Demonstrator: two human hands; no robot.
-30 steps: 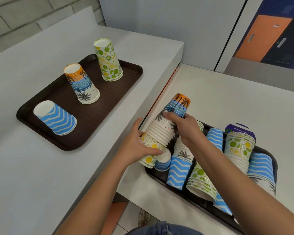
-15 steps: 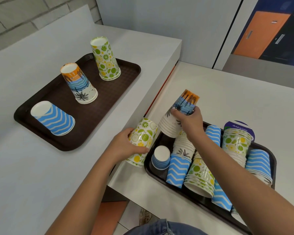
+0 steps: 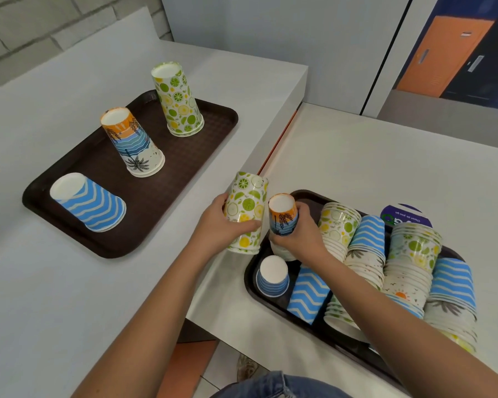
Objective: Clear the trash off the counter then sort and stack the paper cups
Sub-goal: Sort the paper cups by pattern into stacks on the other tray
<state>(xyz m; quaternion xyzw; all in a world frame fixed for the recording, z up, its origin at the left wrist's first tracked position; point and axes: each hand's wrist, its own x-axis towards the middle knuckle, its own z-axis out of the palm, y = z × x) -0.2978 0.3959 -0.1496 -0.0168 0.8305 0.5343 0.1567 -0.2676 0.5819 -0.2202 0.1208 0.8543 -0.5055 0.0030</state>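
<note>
gripping a citrus-print cup stack (image 3: 246,214) at mid-wall, the left hand (image 3: 222,229) is wrapping closed fingers round it, at ten o'clock of the cluttered tray (image 3: 249,278). the right hand (image 3: 302,235) is clasping a palm-print stack (image 3: 282,216) just beside. being light, thin paper, these are probably crushing easily, so holding gently around the walls seems wise.

Three upturned cup stacks (image 3: 133,142) stand in a row on the left tray (image 3: 69,225), on the raised counter (image 3: 26,282); the right tray (image 3: 250,280), on the lower counter (image 3: 385,168), holds mixed cups (image 3: 365,254). Between the trays, each hand holds one stack: left hand (image 3: 216,228), right hand (image 3: 302,239).
</note>
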